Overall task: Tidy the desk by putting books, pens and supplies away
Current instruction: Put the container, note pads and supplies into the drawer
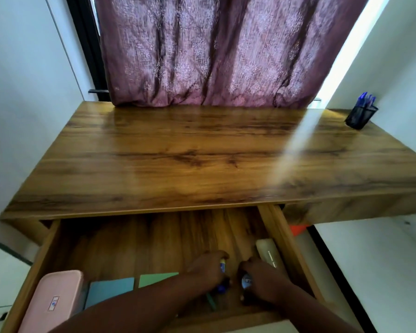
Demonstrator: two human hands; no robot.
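Open drawer (151, 239) below the desk (202, 152), both hands inside near the right front corner. Left hand (208, 269) curled around a small stick-like item with a blue end (222, 288), probably a pen or glue stick; right hand (262, 281) closed over a small rounded item with a pale label (246, 282), exact kind unclear. Likely light, rigid and smooth, prone to rolling; best pinched across the barrel at mid-length and laid flat against the drawer wall. Pale oblong case (267, 252) just beyond the right hand. Pink case (55, 301) at front left, blue card (110, 290) and green card (156, 278) beside it, all partly covered by the forearms. Pen holder (360, 116) with blue pens at the far right corner of the desk. Motion blur over the drawer; fingertips and the drawer's front edge hidden or cut off. Orange thing (298, 229) under the desk unidentifiable.
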